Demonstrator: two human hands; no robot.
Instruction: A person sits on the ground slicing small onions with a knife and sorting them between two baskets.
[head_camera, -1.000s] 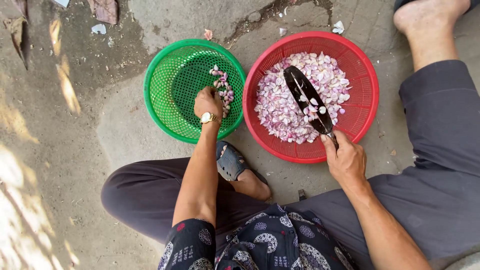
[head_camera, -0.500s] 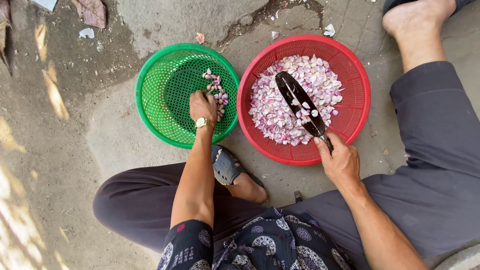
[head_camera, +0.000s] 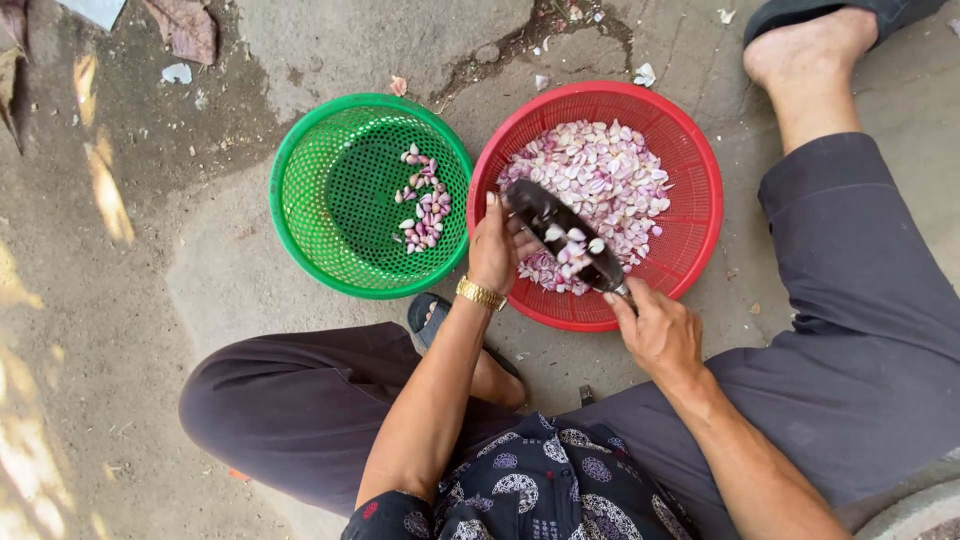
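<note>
A red mesh basket (head_camera: 700, 180) on the ground holds a heap of pink-white shallot cloves (head_camera: 610, 175). My right hand (head_camera: 655, 325) grips the handle of a dark knife (head_camera: 565, 235) whose broad blade lies over the heap with a few cloves on it. My left hand (head_camera: 495, 250), a gold watch at the wrist, reaches over the red basket's left rim and touches the blade near its tip. To the left, a green mesh basket (head_camera: 320, 200) holds a small pile of cloves (head_camera: 422, 200).
I sit low on concrete ground with dark trousers; a sandalled foot (head_camera: 440, 320) lies below the green basket and a bare foot (head_camera: 810, 55) at the top right. Dry leaves (head_camera: 185, 25) and peel scraps litter the ground at the top.
My left hand left the green basket and crossed right to the knife blade over the red basket. The knife shifted slightly left and lower, carrying cloves on its blade.
</note>
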